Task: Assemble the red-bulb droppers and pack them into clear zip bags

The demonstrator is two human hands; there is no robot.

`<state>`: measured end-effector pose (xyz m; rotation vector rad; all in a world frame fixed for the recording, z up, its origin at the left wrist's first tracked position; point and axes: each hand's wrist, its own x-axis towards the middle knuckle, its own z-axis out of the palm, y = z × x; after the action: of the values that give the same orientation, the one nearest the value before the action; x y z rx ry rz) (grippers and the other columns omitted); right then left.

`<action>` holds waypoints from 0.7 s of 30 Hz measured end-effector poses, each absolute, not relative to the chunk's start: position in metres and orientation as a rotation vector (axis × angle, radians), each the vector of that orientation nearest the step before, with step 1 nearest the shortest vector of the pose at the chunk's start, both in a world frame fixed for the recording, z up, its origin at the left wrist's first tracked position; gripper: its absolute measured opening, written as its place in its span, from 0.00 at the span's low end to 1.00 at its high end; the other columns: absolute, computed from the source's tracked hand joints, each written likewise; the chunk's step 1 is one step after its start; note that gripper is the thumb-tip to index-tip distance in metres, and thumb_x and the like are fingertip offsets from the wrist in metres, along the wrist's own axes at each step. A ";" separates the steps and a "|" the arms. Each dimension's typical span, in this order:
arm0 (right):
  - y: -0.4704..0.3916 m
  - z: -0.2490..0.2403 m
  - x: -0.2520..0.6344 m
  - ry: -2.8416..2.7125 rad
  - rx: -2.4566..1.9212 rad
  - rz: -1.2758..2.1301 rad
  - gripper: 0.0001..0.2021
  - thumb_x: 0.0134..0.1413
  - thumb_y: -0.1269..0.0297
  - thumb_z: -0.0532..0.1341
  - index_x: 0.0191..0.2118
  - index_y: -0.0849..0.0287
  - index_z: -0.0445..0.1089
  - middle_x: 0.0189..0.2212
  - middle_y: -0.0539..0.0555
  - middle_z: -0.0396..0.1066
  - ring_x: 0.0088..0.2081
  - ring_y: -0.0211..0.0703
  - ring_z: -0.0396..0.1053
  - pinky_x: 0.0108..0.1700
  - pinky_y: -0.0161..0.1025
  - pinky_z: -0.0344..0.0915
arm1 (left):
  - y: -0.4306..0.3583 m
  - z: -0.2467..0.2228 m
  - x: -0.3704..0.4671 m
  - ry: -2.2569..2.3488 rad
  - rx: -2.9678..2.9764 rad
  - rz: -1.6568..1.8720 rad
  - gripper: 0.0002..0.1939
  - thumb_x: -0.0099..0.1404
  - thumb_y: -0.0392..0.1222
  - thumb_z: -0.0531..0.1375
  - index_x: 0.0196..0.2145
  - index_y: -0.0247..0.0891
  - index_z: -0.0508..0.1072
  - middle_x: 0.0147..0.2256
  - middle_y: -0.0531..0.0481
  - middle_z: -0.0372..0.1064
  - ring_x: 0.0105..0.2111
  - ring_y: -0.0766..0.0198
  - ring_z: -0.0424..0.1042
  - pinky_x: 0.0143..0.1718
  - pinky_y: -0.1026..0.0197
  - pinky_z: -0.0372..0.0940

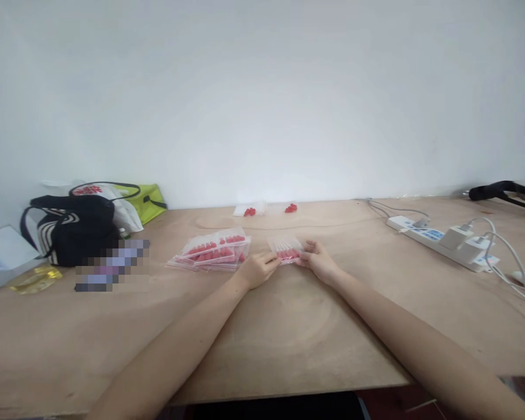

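A small clear plastic bag (286, 245) lies on the wooden table in front of me, with red pieces along its near edge and thin pale streaks fanning above them. My left hand (259, 269) pinches its near left corner, fingers closed. At the near right corner my right hand (318, 261) grips the bag between thumb and fingers, the other fingers partly raised. Just left of my left hand is a loose pile of filled zip bags (212, 251) with red pieces inside. What exactly the red pieces are is too small to tell.
Two red clusters, a left one (249, 212) and a right one (291, 207), lie by the wall on clear plastic. At right is a white power strip (437, 242) with chargers and cables. A black bag (79, 230), a lime-green bag (153, 201) and a gold wrapper (37, 280) sit left.
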<state>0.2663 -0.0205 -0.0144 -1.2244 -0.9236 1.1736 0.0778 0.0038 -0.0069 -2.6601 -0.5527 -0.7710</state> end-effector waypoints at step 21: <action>-0.015 -0.018 0.254 -2.178 -0.959 -0.799 0.09 0.53 0.67 0.53 0.27 0.58 0.69 0.25 0.53 0.66 0.30 0.39 0.57 0.31 0.38 0.48 | 0.005 -0.005 0.076 -0.629 -2.695 -0.836 0.12 0.62 0.34 0.48 0.30 0.35 0.70 0.29 0.47 0.69 0.29 0.65 0.68 0.30 0.64 0.63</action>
<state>0.2539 -0.0151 -0.0182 -0.9585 -2.1784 -0.7992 0.0759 0.0049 -0.0048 -2.6945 -0.6287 -0.8358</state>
